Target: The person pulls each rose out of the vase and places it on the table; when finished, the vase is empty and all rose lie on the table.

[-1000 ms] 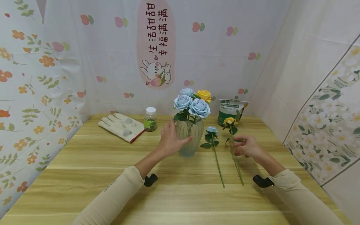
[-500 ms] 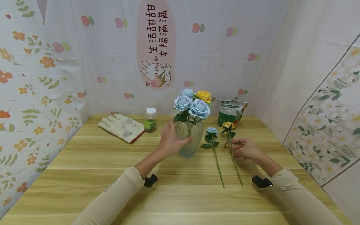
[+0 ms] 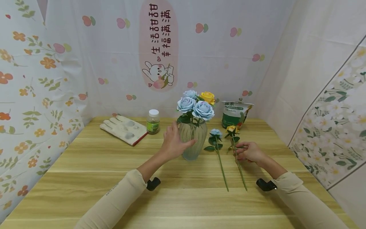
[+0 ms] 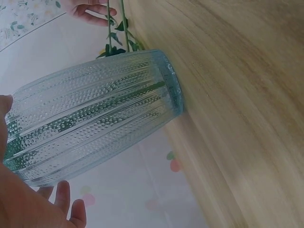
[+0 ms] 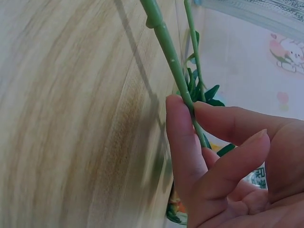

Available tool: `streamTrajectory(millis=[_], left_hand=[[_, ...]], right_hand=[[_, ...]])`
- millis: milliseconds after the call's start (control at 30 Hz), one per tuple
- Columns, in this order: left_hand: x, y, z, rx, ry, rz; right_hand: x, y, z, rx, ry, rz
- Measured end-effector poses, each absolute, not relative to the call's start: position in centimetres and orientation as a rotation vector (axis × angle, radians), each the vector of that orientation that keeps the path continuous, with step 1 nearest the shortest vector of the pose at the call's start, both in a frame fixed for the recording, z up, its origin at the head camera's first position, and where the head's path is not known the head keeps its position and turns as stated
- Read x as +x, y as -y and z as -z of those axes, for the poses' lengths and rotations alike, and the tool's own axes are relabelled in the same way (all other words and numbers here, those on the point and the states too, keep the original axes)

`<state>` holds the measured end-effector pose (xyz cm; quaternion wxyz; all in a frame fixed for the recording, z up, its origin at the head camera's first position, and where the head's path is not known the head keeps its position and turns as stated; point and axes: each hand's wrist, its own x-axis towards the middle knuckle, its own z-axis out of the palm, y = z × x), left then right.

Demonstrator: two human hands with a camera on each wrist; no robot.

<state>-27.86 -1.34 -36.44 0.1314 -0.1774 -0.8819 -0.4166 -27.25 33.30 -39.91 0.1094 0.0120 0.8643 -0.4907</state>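
Note:
My left hand (image 3: 173,145) grips the ribbed glass vase (image 3: 197,138) from its left side, thumb across the front. Upright on the table, the vase carries several light blue roses (image 3: 186,104) and one yellow rose (image 3: 207,97). Up close in the left wrist view, green stems show through the dimpled glass (image 4: 95,114). My right hand (image 3: 251,152) pinches the stem of a second yellow rose (image 3: 232,129) between thumb and fingertip, with the stem (image 5: 168,50) clear in the right wrist view. Between that flower and the vase lies a single blue rose (image 3: 215,133).
A cream work glove (image 3: 124,128) lies at the back left, beside a small white-capped jar (image 3: 153,122). Behind the loose roses stands a green and white pouch (image 3: 234,113). Patterned cloth walls (image 3: 114,63) close off the back and both sides of the wooden table (image 3: 177,203).
The right hand has shifted slightly left and down with the yellow rose, whose head has dropped lower. Most of that happens in the first half second. The left hand and vase stay put.

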Motion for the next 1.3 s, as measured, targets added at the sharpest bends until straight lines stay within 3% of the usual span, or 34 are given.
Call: streamTrajectory(millis=[1300], left_hand=[[-28.0, 1.4, 36.5, -0.503, 2.562, 1.225]], right_hand=[[-27.2, -33.6, 38.9, 0.049, -2.584, 1.279]])
